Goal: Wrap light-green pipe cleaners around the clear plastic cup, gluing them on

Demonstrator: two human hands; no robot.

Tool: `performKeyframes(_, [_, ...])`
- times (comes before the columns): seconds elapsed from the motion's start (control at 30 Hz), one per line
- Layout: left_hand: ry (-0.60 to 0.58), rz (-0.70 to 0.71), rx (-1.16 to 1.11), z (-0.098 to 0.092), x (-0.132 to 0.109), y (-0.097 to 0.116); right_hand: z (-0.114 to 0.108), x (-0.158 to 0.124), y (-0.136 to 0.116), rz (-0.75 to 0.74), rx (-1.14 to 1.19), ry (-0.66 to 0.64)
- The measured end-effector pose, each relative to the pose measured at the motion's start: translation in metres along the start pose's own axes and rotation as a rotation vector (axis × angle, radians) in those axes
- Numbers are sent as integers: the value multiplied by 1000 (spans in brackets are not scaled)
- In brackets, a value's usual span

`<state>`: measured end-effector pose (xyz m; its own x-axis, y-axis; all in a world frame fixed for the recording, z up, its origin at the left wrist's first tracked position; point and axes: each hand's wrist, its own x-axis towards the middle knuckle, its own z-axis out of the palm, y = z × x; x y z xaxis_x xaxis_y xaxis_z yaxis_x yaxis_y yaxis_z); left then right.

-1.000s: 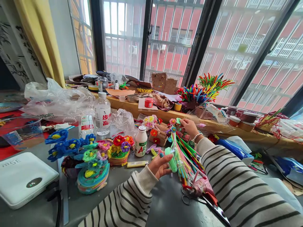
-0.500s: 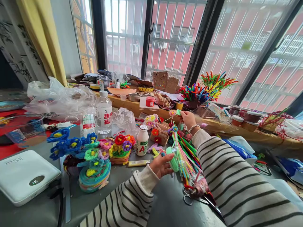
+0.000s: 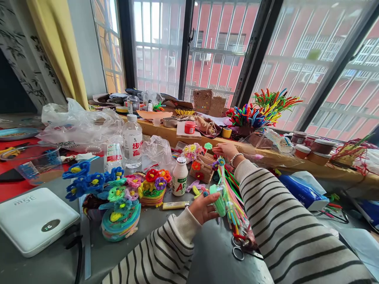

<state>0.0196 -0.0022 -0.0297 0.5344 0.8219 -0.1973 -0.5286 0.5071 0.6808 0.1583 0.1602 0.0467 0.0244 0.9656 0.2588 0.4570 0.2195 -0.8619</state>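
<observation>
My left hand (image 3: 203, 207) is closed on a bundle of coloured pipe cleaners (image 3: 230, 198) with a light green piece at its near end, held low over the grey table (image 3: 207, 256). My right hand (image 3: 225, 150) reaches forward and pinches a small green pipe-cleaner flower (image 3: 208, 146) just above a small wooden crate (image 3: 202, 167) decorated with red flowers. Both arms wear striped sleeves; a bead bracelet sits on the right wrist.
Blue, green and pink pipe-cleaner flower baskets (image 3: 118, 197) stand at left, near a white device (image 3: 32, 221), a water bottle (image 3: 132, 141) and a small drink bottle (image 3: 180, 177). Scissors (image 3: 241, 250) lie by my right forearm. The window ledge (image 3: 266, 156) holds jars and pipe-cleaner bunches (image 3: 260, 110).
My right hand moved left and forward with the small green flower, from above the bundle's tips toward the wooden crate. The left hand kept its hold on the bundle.
</observation>
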Motion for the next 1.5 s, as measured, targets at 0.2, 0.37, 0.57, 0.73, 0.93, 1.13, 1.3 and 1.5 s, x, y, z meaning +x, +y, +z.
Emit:
performKeyframes(0.2, [35, -16, 0, 7, -6, 4, -11, -6, -1, 119, -37, -102])
performKeyframes(0.37, [155, 74, -171, 11, -10, 15, -40, -39, 15, 71, -237, -124])
performKeyframes(0.57, [302, 236, -306, 10, -9, 24, -52, -108, 23, -160, -629, -344])
performKeyframes(0.73, [360, 250, -330, 8, -8, 25, -25, -138, 24, -335, -836, -485])
performKeyframes(0.93, [334, 207, -286, 5, -7, 25, -2, -136, 36, -381, -942, -534])
performKeyframes(1.13, [238, 73, -178, 0, -1, 19, -10, -131, 49, -337, -883, -454])
performKeyframes(1.3, [34, -109, -114, 0, 2, 17, -12, -129, 49, -324, -790, -438])
performKeyframes(1.5, [-131, -232, -92, -5, 7, 16, -6, -127, 43, -365, -716, -473])
